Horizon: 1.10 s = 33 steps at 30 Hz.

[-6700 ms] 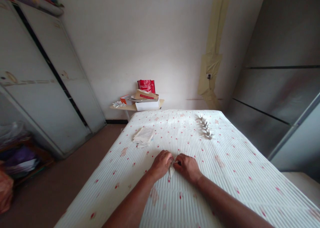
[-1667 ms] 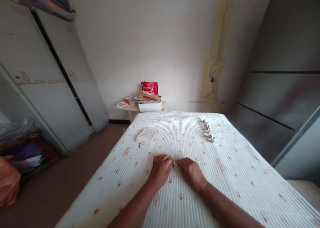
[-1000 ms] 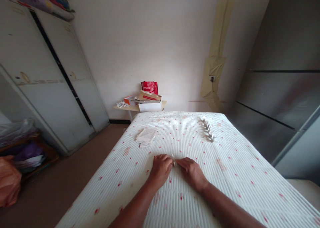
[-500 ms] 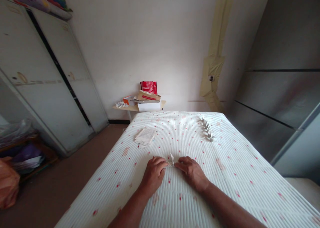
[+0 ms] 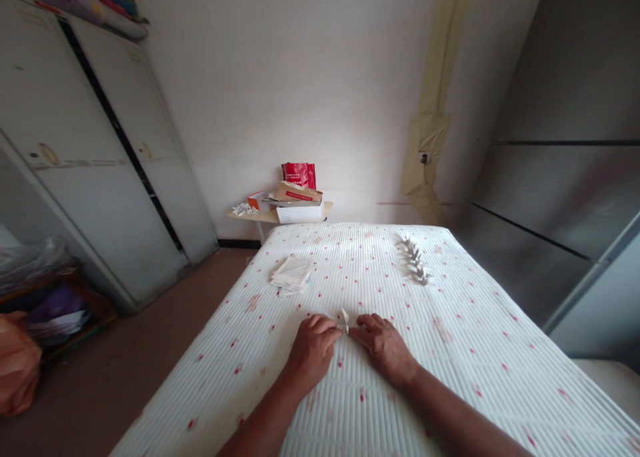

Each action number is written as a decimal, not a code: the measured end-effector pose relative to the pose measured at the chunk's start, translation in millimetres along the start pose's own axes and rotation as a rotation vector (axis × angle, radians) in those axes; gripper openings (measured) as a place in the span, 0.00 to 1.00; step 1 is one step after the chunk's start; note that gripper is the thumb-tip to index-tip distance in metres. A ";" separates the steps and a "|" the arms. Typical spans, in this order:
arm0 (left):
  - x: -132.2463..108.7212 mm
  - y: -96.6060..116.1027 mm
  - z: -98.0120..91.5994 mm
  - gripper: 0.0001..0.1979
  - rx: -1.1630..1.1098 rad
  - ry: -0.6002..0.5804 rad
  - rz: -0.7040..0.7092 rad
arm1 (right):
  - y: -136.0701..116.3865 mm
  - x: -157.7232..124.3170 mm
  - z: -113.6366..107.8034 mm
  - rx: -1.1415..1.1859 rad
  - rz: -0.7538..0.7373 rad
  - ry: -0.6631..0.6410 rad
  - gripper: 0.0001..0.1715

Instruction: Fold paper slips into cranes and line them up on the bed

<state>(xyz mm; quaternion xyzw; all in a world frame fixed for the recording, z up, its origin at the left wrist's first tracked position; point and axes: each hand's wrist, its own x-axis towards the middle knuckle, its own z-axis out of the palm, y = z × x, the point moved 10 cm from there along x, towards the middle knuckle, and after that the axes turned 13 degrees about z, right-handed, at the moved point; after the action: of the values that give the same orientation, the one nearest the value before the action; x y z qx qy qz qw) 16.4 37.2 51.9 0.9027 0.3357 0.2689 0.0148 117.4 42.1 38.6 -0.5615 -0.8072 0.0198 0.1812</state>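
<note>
A small folded paper crane (image 5: 345, 318) stands between my hands on the white bed cover (image 5: 400, 403), one pointed tip upward. My left hand (image 5: 314, 347) is closed, its thumb and fingertips pinching the crane's left side. From the other side, my right hand (image 5: 383, 343) pinches the right side with bent fingers. The fingertips hide much of the paper. Beyond my left hand lies a stack of printed paper sheets (image 5: 293, 275). Toward the far right, several folded paper cranes (image 5: 415, 260) stand in a row.
Behind the bed, a small table (image 5: 235, 215) bears a white box (image 5: 300, 213), a red bag (image 5: 299, 175) and a heap of small white pieces. A pale wardrobe (image 5: 100, 157) stands at left, a grey cabinet (image 5: 560, 177) at right.
My left thumb and fingers have shifted slightly right, closer in on the folded paper. My right hand stays almost in place. The view has moved a little.
</note>
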 end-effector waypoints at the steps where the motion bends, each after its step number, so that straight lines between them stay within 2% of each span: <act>1: 0.3 1.2 1.3 0.16 0.009 -0.020 0.003 | -0.6 0.0 0.6 -0.009 -0.001 -0.006 0.14; 8: 0.8 -0.6 8.9 0.15 0.051 -0.105 -0.035 | -3.6 2.3 2.9 -0.043 0.005 -0.042 0.14; 15: 2.5 -16.8 17.0 0.19 -0.020 -0.077 -0.104 | -16.1 10.7 9.2 -0.062 -0.018 -0.069 0.11; 23: 1.5 -17.4 12.9 0.21 -0.030 -0.039 -0.106 | -5.5 9.1 7.6 0.038 0.044 -0.036 0.12; 33: 8.0 -22.7 22.6 0.18 0.038 -0.143 -0.088 | -8.8 13.2 14.0 -0.060 0.058 -0.067 0.12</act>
<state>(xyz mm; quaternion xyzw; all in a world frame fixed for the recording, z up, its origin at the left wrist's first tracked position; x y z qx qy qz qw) 19.0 63.1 31.7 0.9040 0.3783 0.1964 0.0336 101.0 53.3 31.1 -0.5890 -0.7962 0.0197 0.1368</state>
